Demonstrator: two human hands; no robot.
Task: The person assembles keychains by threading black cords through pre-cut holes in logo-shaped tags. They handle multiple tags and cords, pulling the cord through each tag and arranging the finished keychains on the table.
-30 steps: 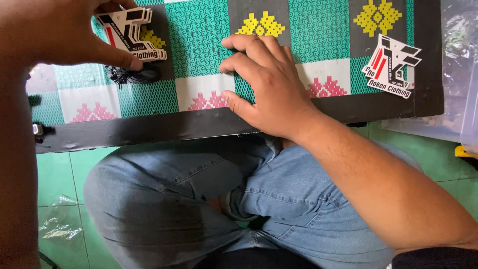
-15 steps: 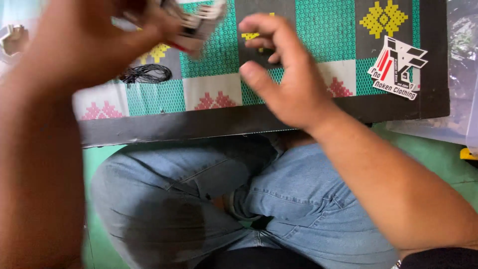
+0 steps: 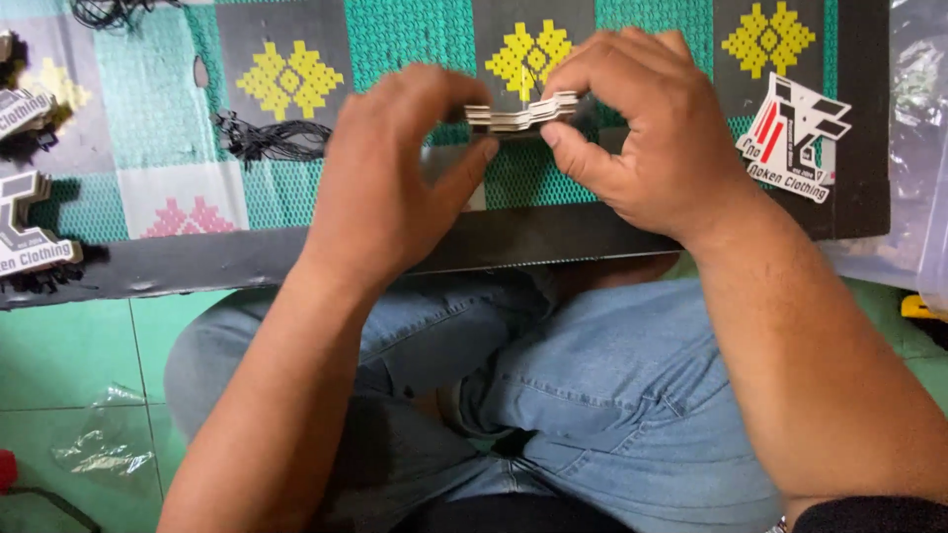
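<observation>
We find a small stack of die-cut card tags (image 3: 520, 112) pinched edge-on between both hands, held just above the patterned woven mat (image 3: 395, 49). The left hand (image 3: 395, 188) presses its thumb against the stack's left end, with its fingers curled over the top. The right hand (image 3: 647, 133) closes on the right end, thumb beneath and fingers arched above. Both grips are pressed tight on the stack; the tags' stepped outlines appear nearly aligned, though the far edges are hidden by the fingers.

Left of the grip, a bundle of black strings (image 3: 272, 138) lies on the mat, well apart from the stack. Right of the grip, a single printed tag (image 3: 795, 138) rests flat near the dark edge of the board (image 3: 197, 262). Further left, more tags (image 3: 30, 232) lie at the board's end. Below the grip sit the person's knees in blue jeans (image 3: 612, 395), over a green tiled floor.

In our judgement, the risk is slippage: uneven thumb pressure could fan the stack, and loose tags would drop between board and lap.
</observation>
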